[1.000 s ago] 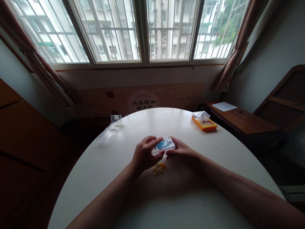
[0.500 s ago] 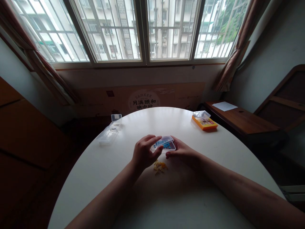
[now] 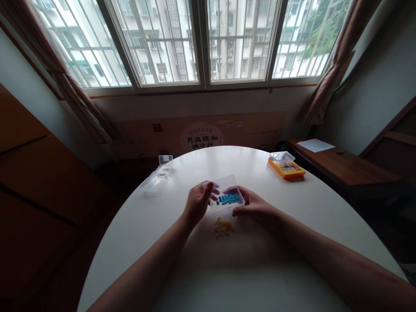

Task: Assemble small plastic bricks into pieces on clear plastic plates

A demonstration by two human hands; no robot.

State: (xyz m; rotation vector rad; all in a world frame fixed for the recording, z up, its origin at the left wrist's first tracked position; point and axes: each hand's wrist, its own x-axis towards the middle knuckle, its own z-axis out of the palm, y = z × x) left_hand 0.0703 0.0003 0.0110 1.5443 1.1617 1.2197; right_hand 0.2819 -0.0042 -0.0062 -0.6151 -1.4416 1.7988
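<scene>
A small clear plastic box (image 3: pixel 217 209) is held above the table, its hinged lid (image 3: pixel 229 180) raised. Inside lie many small blue pieces (image 3: pixel 229 198), too small to name. My right hand (image 3: pixel 248 202) grips the box by its right end, thumb at the front. At the left side, my left hand (image 3: pixel 199 198) has its thumb and fingers closed on the lid's edge. Just below the box, a little heap of small yellow pieces (image 3: pixel 223 227) rests on the white table.
The round white table (image 3: pixel 130 260) fills the foreground. Clear plastic boxes (image 3: pixel 155 181) stand at its left edge. To the right, an orange box (image 3: pixel 287 169) carries another clear container (image 3: pixel 282 157). A brown side table (image 3: pixel 357 167) with a paper (image 3: pixel 316 145) stands beyond.
The box's lid has swung up from nearly closed to open, lifted by my left hand, so the blue pieces show more plainly. The view has shifted slightly left.
</scene>
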